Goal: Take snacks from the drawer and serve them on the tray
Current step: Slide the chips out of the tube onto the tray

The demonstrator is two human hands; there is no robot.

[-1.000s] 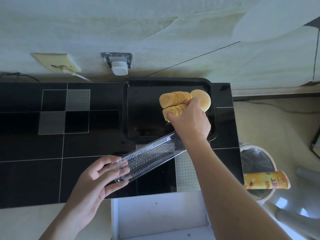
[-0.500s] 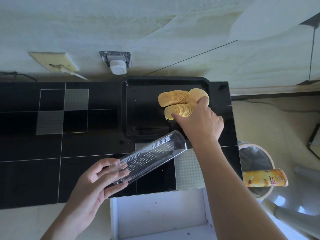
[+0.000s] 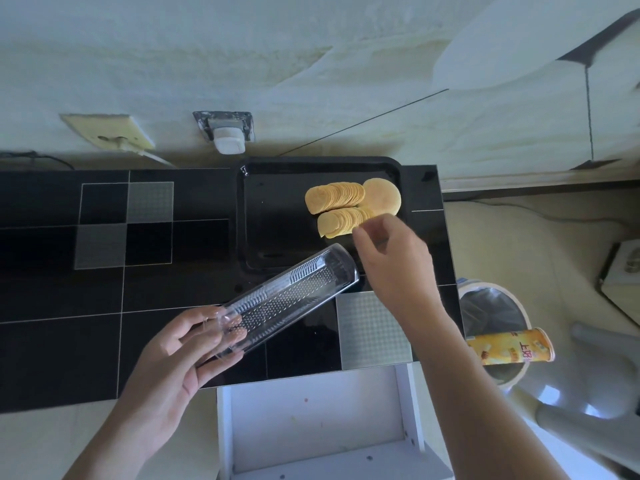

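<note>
Crisps (image 3: pixel 341 211) are laid in 2 fanned rows in the far-right part of the black tray (image 3: pixel 252 216), each row's long axis running left to right. The right hand (image 3: pixel 391 265) is the nearer one, poised just beside the near row, which lies ahead of its loosely curled fingertips; nothing is seen gripped. The clear plastic sleeve (image 3: pixel 287 299) is held at its near end by the left hand (image 3: pixel 183 355), slanting up toward the tray's near edge. Tidying the near row is judged the likely next step.
</note>
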